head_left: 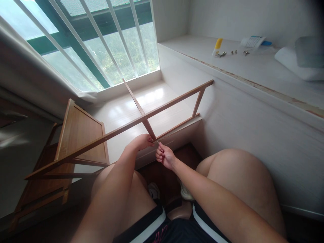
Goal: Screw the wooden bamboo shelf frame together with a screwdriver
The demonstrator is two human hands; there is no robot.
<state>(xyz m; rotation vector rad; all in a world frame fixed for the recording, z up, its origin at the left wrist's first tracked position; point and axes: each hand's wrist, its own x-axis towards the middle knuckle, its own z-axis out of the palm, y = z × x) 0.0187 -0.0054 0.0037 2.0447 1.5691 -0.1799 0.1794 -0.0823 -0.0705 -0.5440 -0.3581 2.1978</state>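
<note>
A brown wooden frame [121,129] of long rails and short crossbars leans across the white ledge before me. My left hand [143,141] is closed around the frame's lower joint, where a crossbar [149,129] meets the near rail. Just right of that joint, my right hand [165,155] is closed in a pinch on a thin metal tool [158,142]. Its tip points at the joint; most of it is hidden in my fingers, so its exact kind is unclear. A wooden panel [82,131] stands at the frame's left end.
On the white shelf [243,74] at right lie a yellow-capped glue tube [217,46], several small metal screws [234,52], a clear plastic packet [253,42] and a white pouch [298,62]. A barred window [101,40] is ahead, and a curtain [32,67] hangs at left.
</note>
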